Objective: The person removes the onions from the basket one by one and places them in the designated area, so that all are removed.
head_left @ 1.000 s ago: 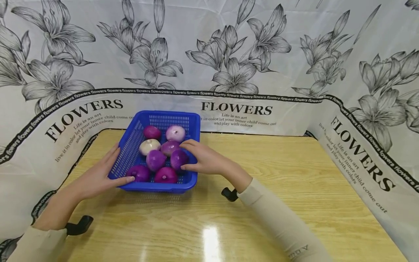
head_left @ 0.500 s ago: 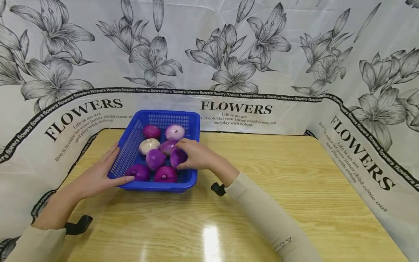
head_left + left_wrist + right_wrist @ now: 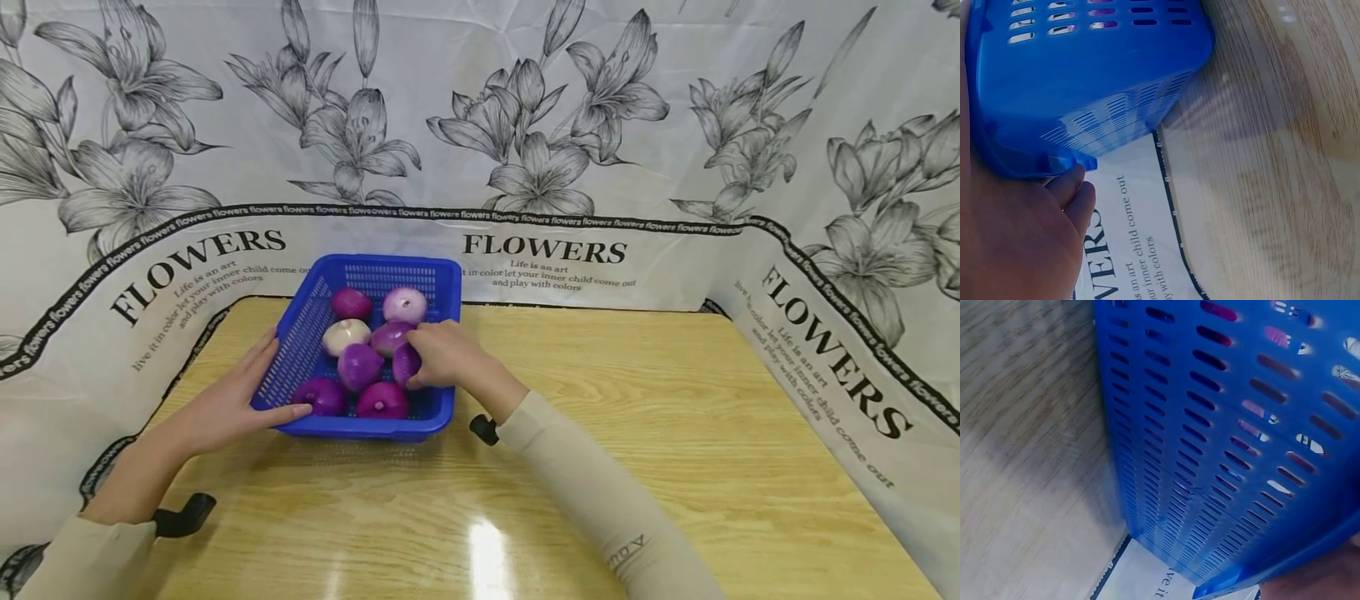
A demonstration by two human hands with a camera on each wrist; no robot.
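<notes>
A blue plastic basket (image 3: 341,427) with slotted walls stands on the table in the head view, holding several purple onions and one white onion (image 3: 346,337). My left hand (image 3: 221,412) holds the basket's near left corner, thumb over the front rim and fingers along the left side. In the left wrist view those fingertips (image 3: 1082,203) touch the rim's underside. Reaching over the right rim, my right hand (image 3: 447,357) grips a dark purple onion (image 3: 406,365), partly hidden by the fingers. Only a bit of that hand (image 3: 1322,578) shows in the right wrist view, beyond the basket's slotted wall.
Beneath the basket is a light wood table (image 3: 637,400). White cloth (image 3: 540,267) printed with flowers and lettering hangs behind it and along both sides. Black wrist mounts (image 3: 185,517) sit below both wrists.
My right hand has moved left, further into the basket, and its fingers have closed round the dark purple onion. My left hand stays at the basket's corner, and the basket stays in place.
</notes>
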